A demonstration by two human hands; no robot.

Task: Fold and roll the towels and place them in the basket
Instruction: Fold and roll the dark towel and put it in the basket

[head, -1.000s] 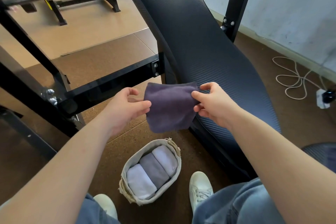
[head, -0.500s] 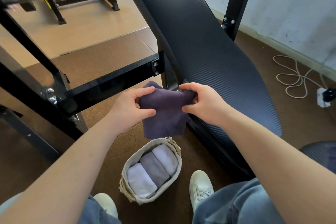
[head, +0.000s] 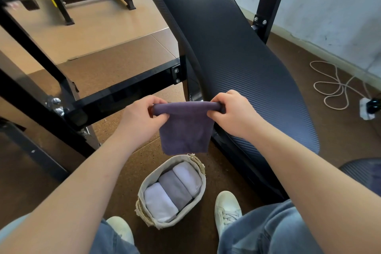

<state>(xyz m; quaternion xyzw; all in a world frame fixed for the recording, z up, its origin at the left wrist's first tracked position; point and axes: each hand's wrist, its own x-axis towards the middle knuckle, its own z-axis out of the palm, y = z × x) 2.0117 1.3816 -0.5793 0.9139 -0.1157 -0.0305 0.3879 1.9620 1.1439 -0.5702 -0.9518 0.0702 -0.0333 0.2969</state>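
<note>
Hidden parts first. Both ends of the purple towel's (head: 186, 130) rolled top edge are buried in the hands, so how many turns the roll has cannot be told. The fingertips curl under and behind the roll, mostly out of sight. The left shoe (head: 121, 229), on the near left of the basket (head: 203, 183), is half covered by a jeans leg. The right shoe (head: 226, 210), just right of the basket, shows in full.

The basket sits on the brown floor between the shoes. It holds three rolled towels lying side by side, touching: a white towel (head: 159, 204) nearest, a grey towel (head: 175, 188) in the middle, and a pale towel (head: 186, 175) at the far end. They fill it, and its bottom is not visible.

The purple towel is held in the air above and beyond the basket, with its top edge rolled into a tight tube. The rest hangs flat, the lower hem just above the basket's far rim.

The left hand (head: 142, 118) clenches the tube's left end, above and left of the basket. The right hand (head: 233, 113) clenches the right end, above and right. Both wrists are level, knuckles up. The bench pad (head: 237, 57) rises behind.
</note>
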